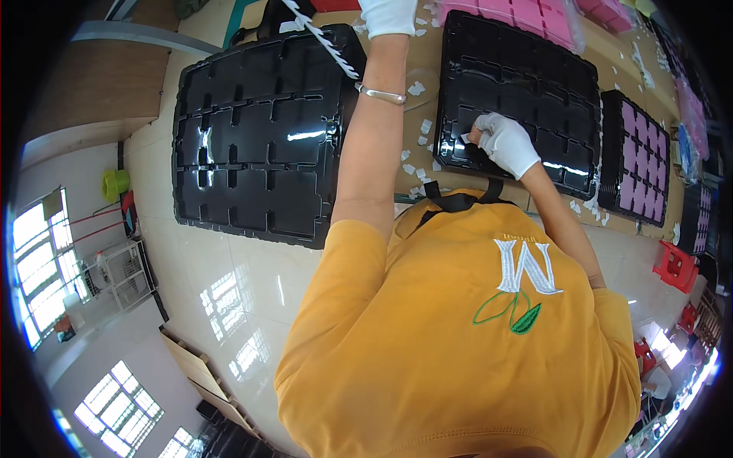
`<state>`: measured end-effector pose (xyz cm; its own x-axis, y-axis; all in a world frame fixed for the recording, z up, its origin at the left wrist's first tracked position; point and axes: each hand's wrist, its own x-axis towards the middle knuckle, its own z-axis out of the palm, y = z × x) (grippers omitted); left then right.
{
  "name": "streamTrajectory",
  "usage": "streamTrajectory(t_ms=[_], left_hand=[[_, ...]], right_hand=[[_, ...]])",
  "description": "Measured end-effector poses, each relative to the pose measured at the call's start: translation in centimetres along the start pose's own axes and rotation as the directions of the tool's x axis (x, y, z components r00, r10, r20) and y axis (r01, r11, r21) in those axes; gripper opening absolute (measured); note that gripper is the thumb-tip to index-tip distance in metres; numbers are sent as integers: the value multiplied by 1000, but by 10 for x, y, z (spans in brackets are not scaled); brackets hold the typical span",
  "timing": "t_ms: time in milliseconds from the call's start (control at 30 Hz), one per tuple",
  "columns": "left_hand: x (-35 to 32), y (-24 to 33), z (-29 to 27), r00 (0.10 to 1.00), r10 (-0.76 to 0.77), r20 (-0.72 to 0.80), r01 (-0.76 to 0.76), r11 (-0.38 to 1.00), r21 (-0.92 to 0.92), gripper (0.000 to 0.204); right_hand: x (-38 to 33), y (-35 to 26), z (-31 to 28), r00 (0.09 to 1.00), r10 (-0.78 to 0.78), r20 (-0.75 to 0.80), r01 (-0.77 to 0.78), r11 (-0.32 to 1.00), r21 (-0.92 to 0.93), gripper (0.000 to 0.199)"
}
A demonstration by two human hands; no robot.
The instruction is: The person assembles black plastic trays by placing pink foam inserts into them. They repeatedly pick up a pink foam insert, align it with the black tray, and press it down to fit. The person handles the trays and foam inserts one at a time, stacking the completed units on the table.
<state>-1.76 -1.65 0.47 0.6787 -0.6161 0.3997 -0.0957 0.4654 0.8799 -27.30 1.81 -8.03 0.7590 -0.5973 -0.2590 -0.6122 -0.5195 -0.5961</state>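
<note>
Just below the head camera, a mustard-yellow short-sleeved shirt (450, 366) with white and green embroidery fills the lower middle. Beyond it, the right hand (507, 145), in a white glove with bare fingertips, bends over the near left part of a black moulded plastic tray (527, 84); its grip is closed on a small white flat piece (465, 139). That tray lies on a brown tabletop (424, 57) strewn with white scraps (416, 88), many of them along its left side. To the left, beside the left forearm with its silver bracelet (382, 95), sits a larger-looking black compartmented plastic tray (252, 153), and a jagged white strip (324, 42) crosses its far right corner. The white-gloved left hand (389, 15) reaches farther out, cut by the upper edge, so I cannot tell its grip. Right of the worked tray stands a black tray holding pink blocks (611, 153); beyond the worked tray lie bright pink trays (527, 15) in clear plastic.
</note>
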Motion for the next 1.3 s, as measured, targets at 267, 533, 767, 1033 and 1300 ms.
streamTrajectory(t_ms=[267,533,767,1033,1300], left_hand=[[0,-1,0,999,-36,11,36,999,17,18],[-8,-12,-10,999,35,-18,-32,988,152,28],[-18,20,12,971,-237,-23,234,968,-93,13],[-23,29,18,964,-263,-27,261,963,-67,15],[-9,-16,6,872,488,-51,-321,646,692,15]], right_hand=[[34,-31,-24,939,-133,317,290,803,-521,12],[39,-33,-20,984,-56,170,146,797,-586,20],[88,-46,-84,741,-261,-618,461,868,186,24],[155,-102,-137,798,-144,-586,451,788,420,33],[133,-116,-140,850,-113,-514,450,664,597,23]])
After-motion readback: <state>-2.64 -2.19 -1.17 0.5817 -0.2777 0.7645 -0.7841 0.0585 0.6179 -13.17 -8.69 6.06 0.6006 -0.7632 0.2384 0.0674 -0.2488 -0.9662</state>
